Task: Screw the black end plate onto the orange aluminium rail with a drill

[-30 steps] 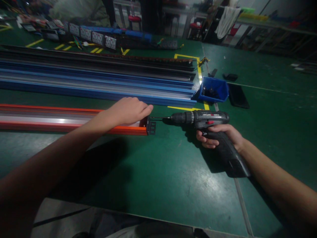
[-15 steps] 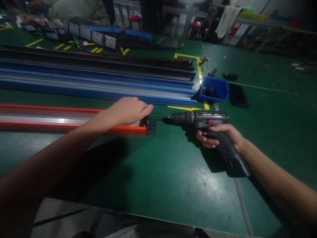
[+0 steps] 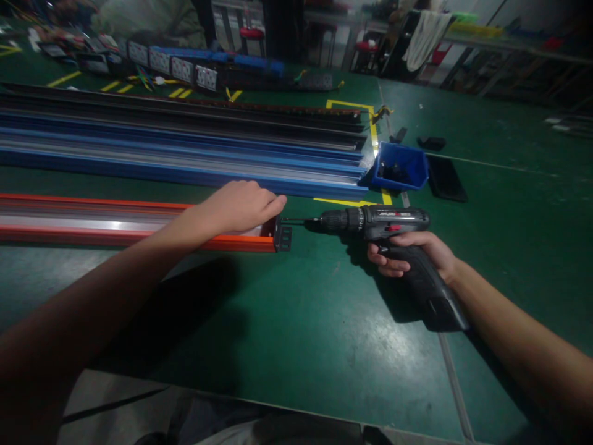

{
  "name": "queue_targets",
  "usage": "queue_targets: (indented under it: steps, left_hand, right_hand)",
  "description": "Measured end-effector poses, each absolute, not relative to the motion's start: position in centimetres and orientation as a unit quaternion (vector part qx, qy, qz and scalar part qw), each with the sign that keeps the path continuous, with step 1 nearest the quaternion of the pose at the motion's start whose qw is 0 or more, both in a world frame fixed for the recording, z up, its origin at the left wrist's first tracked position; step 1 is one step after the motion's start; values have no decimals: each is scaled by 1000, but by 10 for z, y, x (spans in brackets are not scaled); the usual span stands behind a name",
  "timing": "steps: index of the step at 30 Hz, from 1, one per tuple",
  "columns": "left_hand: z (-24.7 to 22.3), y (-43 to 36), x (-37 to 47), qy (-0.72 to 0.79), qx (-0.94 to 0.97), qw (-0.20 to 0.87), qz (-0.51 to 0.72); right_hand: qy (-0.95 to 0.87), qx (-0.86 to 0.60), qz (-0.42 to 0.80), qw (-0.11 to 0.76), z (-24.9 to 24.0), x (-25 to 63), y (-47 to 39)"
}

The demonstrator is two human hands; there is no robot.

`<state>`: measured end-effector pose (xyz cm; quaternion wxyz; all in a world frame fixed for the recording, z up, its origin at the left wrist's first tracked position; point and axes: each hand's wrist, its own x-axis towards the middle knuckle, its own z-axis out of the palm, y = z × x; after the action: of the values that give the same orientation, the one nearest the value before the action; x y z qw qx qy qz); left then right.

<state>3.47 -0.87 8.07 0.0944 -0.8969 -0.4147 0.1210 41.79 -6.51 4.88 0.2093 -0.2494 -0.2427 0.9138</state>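
My right hand (image 3: 412, 254) is wrapped round the grip of a black cordless drill (image 3: 393, 219) with a red switch. Its long thin bit (image 3: 296, 220) points left and meets the black end bracket (image 3: 283, 238) on an orange metal channel (image 3: 231, 243). Over the end of that channel lies my left hand (image 3: 241, 207), its fingers closed down on the far side and its thumb by the bracket. The fingertips are hidden behind the hand. The channel lies lengthwise on the green table (image 3: 301, 321), running out of view at the left.
Behind the orange channel lie several blue channels (image 3: 185, 154) and black channels (image 3: 208, 117). A blue bin (image 3: 403, 167) with small dark parts stands at their right end, beside a black flat object (image 3: 445, 178). Socket strips (image 3: 185, 69) lie farther back, near another person (image 3: 148, 25).
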Motion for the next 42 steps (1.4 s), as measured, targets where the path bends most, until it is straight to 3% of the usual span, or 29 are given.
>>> queue_targets:
  steps: [42]
  left_hand:
    - [80, -10, 35, -427, -890, 103, 124]
  right_hand:
    - [-240, -237, 919, 206, 48, 418, -65]
